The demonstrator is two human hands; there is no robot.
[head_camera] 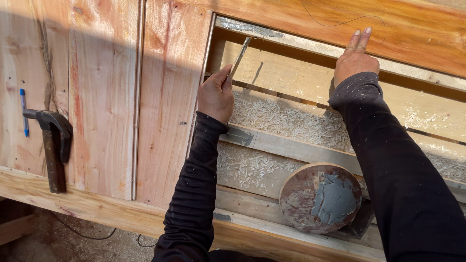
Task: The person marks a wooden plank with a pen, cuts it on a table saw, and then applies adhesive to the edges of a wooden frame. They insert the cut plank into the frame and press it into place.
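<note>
The left hand [215,94] grips a putty knife [240,57] angled up toward the frame's grey-smeared rebate, while the right hand [355,57] lies open, flat on the wooden frame [412,36].

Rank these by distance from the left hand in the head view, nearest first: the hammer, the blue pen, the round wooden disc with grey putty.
Measured from the left hand:
1. Round wooden disc with grey putty, below and to its right, on the slats.
2. Hammer, far to its left on the planks.
3. Blue pen, just beyond the hammer, nearest the left edge.
</note>
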